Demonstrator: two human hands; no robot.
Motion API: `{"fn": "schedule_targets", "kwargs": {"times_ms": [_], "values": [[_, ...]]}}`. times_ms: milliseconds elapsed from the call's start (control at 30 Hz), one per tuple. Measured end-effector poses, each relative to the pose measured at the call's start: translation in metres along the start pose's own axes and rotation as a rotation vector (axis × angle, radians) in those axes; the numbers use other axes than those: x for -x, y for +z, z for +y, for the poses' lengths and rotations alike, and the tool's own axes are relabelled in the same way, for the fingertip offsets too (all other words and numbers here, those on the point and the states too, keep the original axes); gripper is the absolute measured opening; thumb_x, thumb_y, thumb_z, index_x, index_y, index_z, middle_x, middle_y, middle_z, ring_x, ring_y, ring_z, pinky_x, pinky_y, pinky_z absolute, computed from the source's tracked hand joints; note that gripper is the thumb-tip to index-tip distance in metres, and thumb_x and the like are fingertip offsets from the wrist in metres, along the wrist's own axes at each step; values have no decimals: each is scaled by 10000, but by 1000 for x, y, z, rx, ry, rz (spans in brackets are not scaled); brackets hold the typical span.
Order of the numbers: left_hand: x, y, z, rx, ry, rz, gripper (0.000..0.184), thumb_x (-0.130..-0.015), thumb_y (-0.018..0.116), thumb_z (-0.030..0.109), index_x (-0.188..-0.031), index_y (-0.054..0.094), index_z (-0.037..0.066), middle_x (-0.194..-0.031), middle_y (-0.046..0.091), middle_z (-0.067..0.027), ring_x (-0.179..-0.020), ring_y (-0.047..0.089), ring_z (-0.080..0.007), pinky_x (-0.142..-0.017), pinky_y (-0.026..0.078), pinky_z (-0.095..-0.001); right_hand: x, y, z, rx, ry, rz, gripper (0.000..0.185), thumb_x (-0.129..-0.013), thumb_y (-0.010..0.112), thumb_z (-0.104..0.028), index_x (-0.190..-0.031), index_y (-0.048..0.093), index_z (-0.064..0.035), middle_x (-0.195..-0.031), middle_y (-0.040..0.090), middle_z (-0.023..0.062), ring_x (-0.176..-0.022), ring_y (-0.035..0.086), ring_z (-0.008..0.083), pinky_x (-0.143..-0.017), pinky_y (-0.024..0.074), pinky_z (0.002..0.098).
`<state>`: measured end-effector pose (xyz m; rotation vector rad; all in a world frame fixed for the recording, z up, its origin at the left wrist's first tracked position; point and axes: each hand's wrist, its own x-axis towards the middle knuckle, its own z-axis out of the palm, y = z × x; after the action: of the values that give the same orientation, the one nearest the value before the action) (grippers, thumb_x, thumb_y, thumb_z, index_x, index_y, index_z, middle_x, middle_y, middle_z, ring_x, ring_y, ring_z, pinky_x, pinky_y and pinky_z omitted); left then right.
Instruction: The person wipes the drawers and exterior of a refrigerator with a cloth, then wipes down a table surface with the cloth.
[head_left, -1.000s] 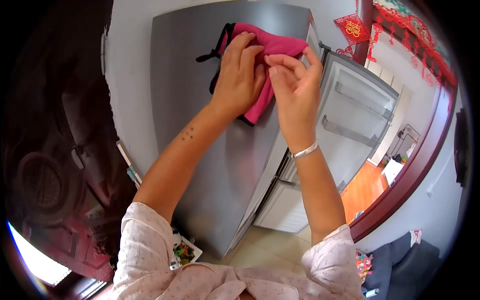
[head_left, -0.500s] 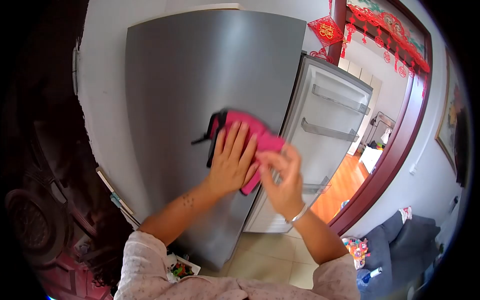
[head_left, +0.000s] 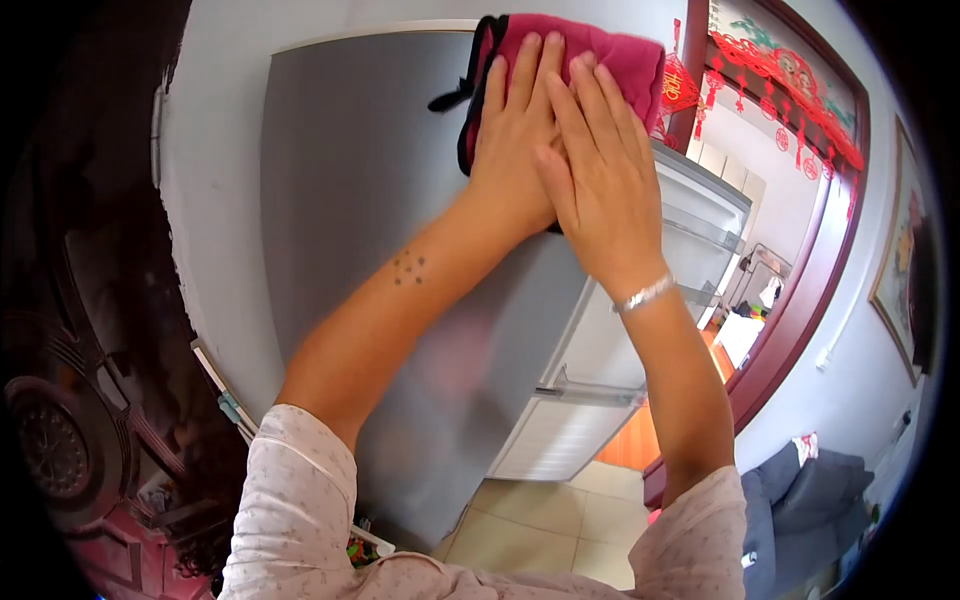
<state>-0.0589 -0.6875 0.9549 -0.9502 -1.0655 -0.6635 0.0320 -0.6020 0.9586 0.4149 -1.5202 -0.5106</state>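
A pink cloth (head_left: 615, 48) with black edging and a black strap lies folded against the upper part of the grey refrigerator door (head_left: 365, 190). My left hand (head_left: 515, 150) presses flat on the cloth, its fingers stretched and spread. Beside it and partly over it, my right hand (head_left: 610, 190) rests with straight fingers, their tips on the cloth. The right wrist wears a silver bracelet (head_left: 648, 291). Part of the cloth is hidden beneath both hands.
Another refrigerator door (head_left: 545, 440) stands open at the right, showing its white inside and clear shelves. Beyond it is a dark red doorway frame (head_left: 790, 350) with red hanging decorations (head_left: 800, 115). A grey sofa (head_left: 815, 510) sits at lower right.
Both hands and the pink cloth have moved up the refrigerator door, to its top right. My right hand's fingers, bent at the cloth's edge before, are now straight and flat beside the left.
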Motion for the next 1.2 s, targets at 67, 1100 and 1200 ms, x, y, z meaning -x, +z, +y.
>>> {"fn": "schedule_targets", "kwargs": {"times_ms": [67,1100,1200], "values": [[21,-9,1,-5,-37,-29,688,-900,565,368,-1470,397,22,-1522,325,-274,-1430,278,-454,-1153,196,-577,13,-5,-15,-59,14,-116,627,-900,621,-292,-1454,449,-55,-1514,422,147,-1419,373,289,-1128,312,430],[174,-93,-79,-147,-340,-319,708,-942,553,352,-1501,312,-10,-1575,205,-269,-1483,136,-435,-1195,112,-555,7,61,-107,-274,-410,-595,569,-914,611,-333,-1420,490,-105,-1470,463,135,-1225,507,298,-1066,377,397],[175,-92,-105,-77,-275,-225,712,-938,580,341,-1505,313,1,-1570,225,-266,-1474,181,-429,-1185,137,-565,-4,70,-105,-257,-435,-540,656,-891,625,-399,-1443,463,-84,-1474,464,127,-1260,488,273,-1098,342,391]]}}
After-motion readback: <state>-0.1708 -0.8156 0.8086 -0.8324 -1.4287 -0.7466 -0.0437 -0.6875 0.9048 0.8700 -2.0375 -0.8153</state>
